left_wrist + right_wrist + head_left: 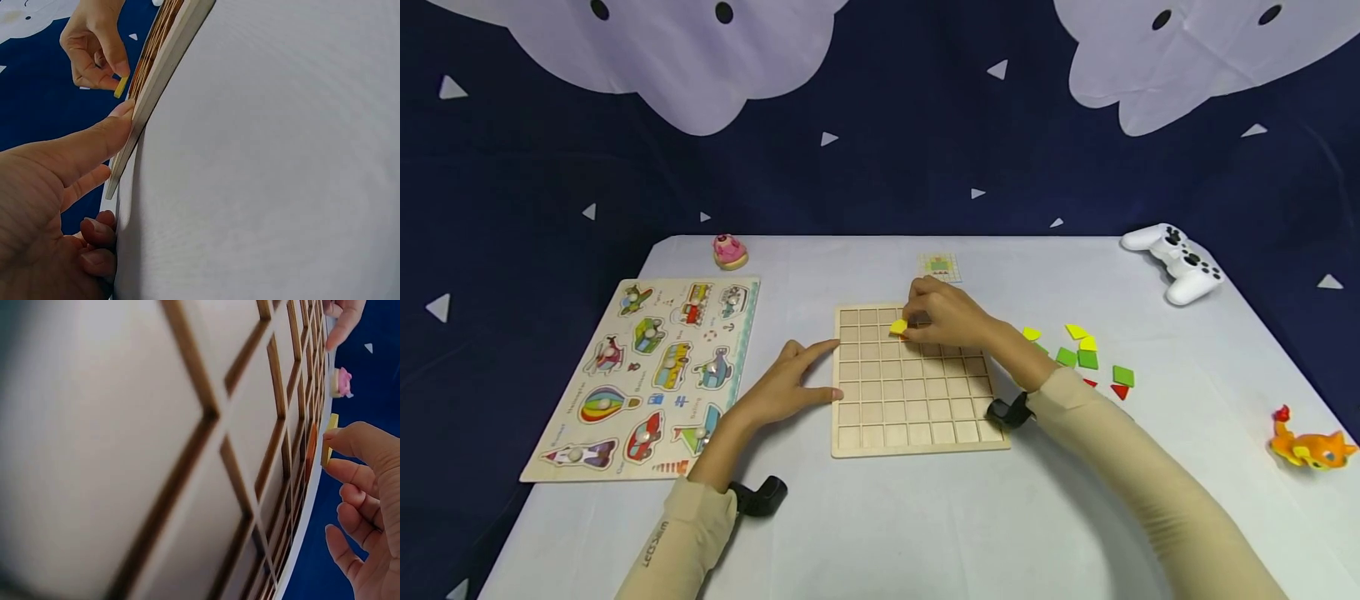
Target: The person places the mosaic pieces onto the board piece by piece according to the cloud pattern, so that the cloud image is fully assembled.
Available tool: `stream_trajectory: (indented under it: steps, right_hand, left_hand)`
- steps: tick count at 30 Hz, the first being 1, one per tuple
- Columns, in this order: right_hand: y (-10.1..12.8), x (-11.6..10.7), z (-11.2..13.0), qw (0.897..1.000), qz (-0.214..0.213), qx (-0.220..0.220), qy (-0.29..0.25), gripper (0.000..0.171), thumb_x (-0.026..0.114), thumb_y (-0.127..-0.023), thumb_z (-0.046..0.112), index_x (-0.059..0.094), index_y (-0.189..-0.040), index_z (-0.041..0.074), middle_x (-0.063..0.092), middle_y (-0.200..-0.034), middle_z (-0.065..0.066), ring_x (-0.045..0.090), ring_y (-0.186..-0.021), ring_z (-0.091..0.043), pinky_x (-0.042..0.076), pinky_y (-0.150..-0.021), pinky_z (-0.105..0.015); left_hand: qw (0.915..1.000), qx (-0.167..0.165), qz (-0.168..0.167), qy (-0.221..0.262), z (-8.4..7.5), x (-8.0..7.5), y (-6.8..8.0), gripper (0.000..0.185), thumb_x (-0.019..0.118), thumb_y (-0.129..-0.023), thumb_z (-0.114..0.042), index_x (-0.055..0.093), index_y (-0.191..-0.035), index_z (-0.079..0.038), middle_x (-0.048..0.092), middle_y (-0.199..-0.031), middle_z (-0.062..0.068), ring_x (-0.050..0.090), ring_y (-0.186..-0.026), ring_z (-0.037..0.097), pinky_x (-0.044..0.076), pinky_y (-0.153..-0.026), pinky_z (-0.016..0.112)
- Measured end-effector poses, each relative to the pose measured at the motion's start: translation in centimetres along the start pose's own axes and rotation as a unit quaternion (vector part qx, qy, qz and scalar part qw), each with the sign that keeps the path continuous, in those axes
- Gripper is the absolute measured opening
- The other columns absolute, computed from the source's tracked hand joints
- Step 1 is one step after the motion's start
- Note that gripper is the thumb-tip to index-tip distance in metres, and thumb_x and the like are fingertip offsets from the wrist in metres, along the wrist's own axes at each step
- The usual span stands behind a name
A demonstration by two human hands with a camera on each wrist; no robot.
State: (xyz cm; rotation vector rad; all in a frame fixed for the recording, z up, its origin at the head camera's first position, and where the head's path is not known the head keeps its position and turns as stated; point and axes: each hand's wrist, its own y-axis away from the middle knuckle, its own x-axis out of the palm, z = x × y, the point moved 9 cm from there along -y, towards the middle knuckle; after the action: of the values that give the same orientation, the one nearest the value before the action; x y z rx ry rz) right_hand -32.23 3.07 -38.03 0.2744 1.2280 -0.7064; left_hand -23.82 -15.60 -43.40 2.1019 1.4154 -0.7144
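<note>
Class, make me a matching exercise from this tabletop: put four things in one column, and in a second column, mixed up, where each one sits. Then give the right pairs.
Things
1. white game controller
2. orange toy animal
3. vehicle peg puzzle
4. yellow tile

Places
A. left of the wooden grid board
B. pinched in the right hand over the grid board
C. far right corner of the table
D. near right edge of the table

Pairs: 1-C, 2-D, 3-A, 4-B

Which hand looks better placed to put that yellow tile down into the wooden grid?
Probably the right hand: it already pinches the yellow tile over the grid board, while the left hand only rests against the board's edge.
</note>
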Motion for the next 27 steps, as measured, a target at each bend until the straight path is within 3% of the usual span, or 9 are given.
stream_trajectory:
  steps: [6,17,21,27]
  right_hand:
    - [-0.7,0.6,0.9,1.0,0.007,-0.026,0.01,0.017,0.079,-0.084,0.021,0.078,-0.094,0.006,0.059,-0.087,-0.004,0.045,-0.08,-0.016,0.042,-0.071,-0.03]
    - [-0.9,1.2,0.7,0.999,0.034,0.011,-0.03,0.013,0.077,-0.087,0.02,0.077,-0.096,0.01,0.056,-0.087,-0.003,0.043,-0.081,-0.017,0.039,-0.072,-0.031]
    - [-0.9,1.1,1.0,0.999,0.038,0.01,-0.015,0.013,0.076,-0.087,0.019,0.076,-0.097,0.009,0.056,-0.088,-0.004,0.044,-0.083,-0.018,0.04,-0.073,-0.032]
    - [-0.9,1.5,1.6,0.998,0.051,-0.009,0.041,0.023,0.072,-0.091,0.021,0.076,-0.111,0.012,0.058,-0.094,-0.006,0.043,-0.079,-0.019,0.039,-0.071,-0.032]
  left_hand:
    - [1.0,0.0,-0.002,0.0,0.0,0.0,0.0,0.078,0.078,-0.085,-0.03,0.041,-0.152,-0.016,0.036,-0.099,0.009,0.036,-0.086,0.021,0.033,-0.077,0.036]
    - [1.0,-0.002,-0.004,0.001,-0.1,0.0,0.1,0.078,0.078,-0.086,-0.03,0.04,-0.153,-0.015,0.036,-0.099,0.01,0.036,-0.086,0.021,0.033,-0.077,0.036]
    - [1.0,-0.001,-0.004,0.001,-0.2,0.0,0.1,0.078,0.078,-0.086,-0.03,0.04,-0.153,-0.015,0.036,-0.099,0.01,0.036,-0.087,0.021,0.033,-0.078,0.036]
    - [1.0,-0.001,-0.008,0.001,-0.2,0.0,0.2,0.078,0.078,-0.086,-0.029,0.04,-0.152,-0.015,0.036,-0.099,0.01,0.036,-0.087,0.021,0.033,-0.079,0.037]
